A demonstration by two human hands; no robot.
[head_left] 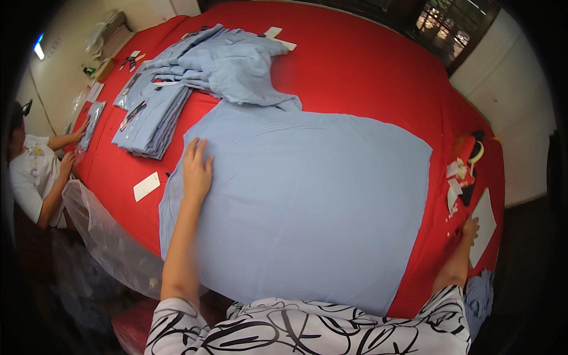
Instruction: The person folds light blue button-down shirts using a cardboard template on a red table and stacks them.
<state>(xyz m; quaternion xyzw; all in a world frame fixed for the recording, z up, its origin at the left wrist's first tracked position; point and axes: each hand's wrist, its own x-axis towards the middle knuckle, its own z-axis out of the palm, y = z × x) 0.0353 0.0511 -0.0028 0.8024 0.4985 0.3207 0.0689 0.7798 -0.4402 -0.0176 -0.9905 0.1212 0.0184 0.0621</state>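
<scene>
A light blue shirt point(319, 195) lies spread out on the red-covered table in front of me. My left hand point(197, 171) rests flat on its left part, fingers stretched out and holding nothing. Over at the right table edge, my right hand point(469, 232) has its fingers curled at the near-left edge of a white card sheet point(485, 222). The fingertips there are small and partly hidden. To the left of the shirt lies a white tag point(146, 187).
Beyond the spread shirt are a heap of blue shirts point(236, 62) and a folded stack point(151, 121). Scraps and a tape roll point(476, 151) lie at right. A co-worker point(38, 171) handles a bagged shirt point(92, 125) at left. Clear plastic point(106, 236) hangs off the near-left edge.
</scene>
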